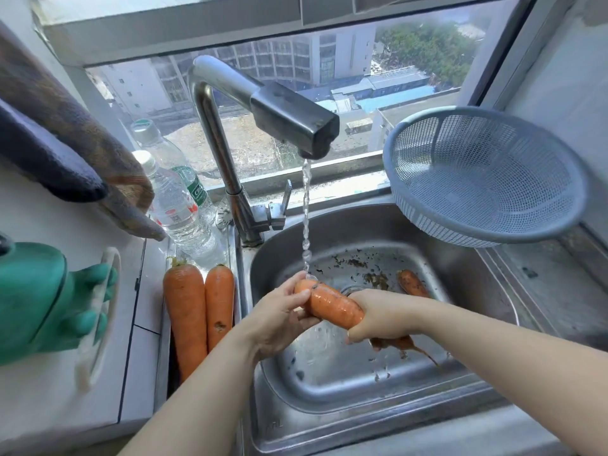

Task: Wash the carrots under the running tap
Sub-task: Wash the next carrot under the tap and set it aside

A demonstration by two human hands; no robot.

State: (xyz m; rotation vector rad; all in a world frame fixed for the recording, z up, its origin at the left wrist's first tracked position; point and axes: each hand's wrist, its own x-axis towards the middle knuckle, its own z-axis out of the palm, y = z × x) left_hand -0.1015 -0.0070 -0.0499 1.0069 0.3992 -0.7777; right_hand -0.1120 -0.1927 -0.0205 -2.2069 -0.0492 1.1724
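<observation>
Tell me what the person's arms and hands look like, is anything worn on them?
Both forearms are bare as far as the picture shows, with no sleeves in view. The left hand and right hand wear no gloves, and no ring, watch or bracelet shows. A green rubber glove at the left is not worn.

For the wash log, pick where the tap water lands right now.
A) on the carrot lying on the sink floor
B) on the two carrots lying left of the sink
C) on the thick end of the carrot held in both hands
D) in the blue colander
C: the stream from the tap falls onto the thick end of the carrot, which the left hand and right hand grip over the sink.
</observation>
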